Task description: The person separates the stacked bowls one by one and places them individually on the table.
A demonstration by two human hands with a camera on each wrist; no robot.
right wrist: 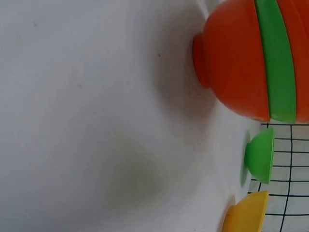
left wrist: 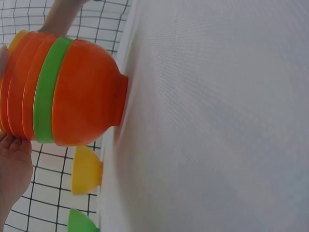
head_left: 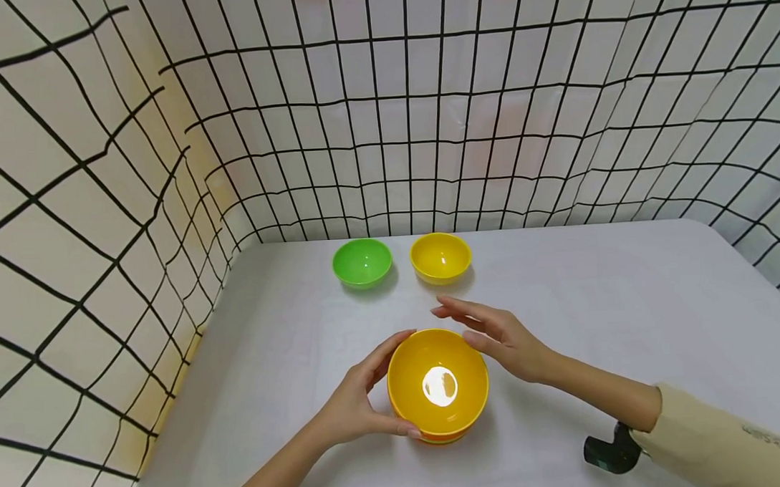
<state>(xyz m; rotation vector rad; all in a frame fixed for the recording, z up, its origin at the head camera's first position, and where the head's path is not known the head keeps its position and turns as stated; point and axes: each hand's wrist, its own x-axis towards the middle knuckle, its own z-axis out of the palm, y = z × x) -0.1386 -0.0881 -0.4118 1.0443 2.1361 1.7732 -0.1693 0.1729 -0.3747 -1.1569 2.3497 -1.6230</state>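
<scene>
A stack of nested bowls point(head_left: 439, 378) stands upright on the white table, a yellow one on top. Side on, the left wrist view shows orange bowls point(left wrist: 84, 92) and a green band point(left wrist: 50, 92) among them, the lowest orange one with its foot on the cloth. My left hand point(head_left: 363, 402) grips the stack from the left, thumb at the near rim and fingers round the far side. With fingers stretched out, my right hand point(head_left: 499, 340) is at the upper right of the stack, its thumb overlapping the rim in the head view.
Toward the back edge of the table point(head_left: 591, 286) sit a green bowl point(head_left: 362, 263) and, to its right, a yellow bowl point(head_left: 440, 259). Black grid netting point(head_left: 386, 122) over white walls borders the back and sides. A dark device point(head_left: 613, 451) is at the right sleeve.
</scene>
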